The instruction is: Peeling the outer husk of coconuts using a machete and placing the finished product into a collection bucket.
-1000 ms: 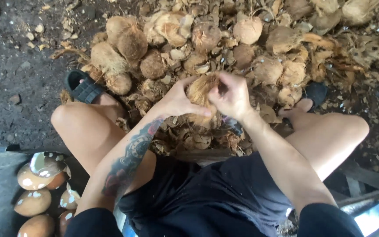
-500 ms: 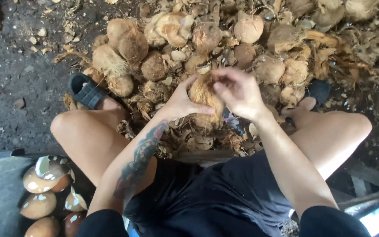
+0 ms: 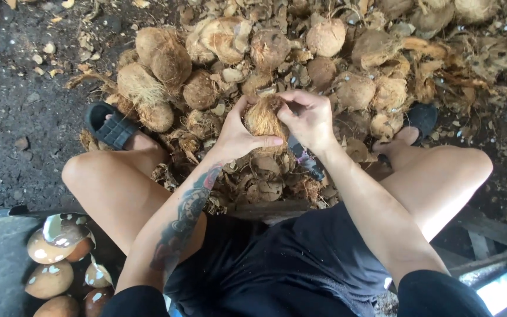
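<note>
Both hands grip one husked coconut over the husk pile, left hand cupping it from below, right hand now shifted up to pinch fibre at its top (peeled nuts wait lower left).

My only view is head-worn, looking steeply down, close over my knees and the ground.

packages: none in view | labels: none | signs: none | screens: none | only husks, shells, bare ground
</note>
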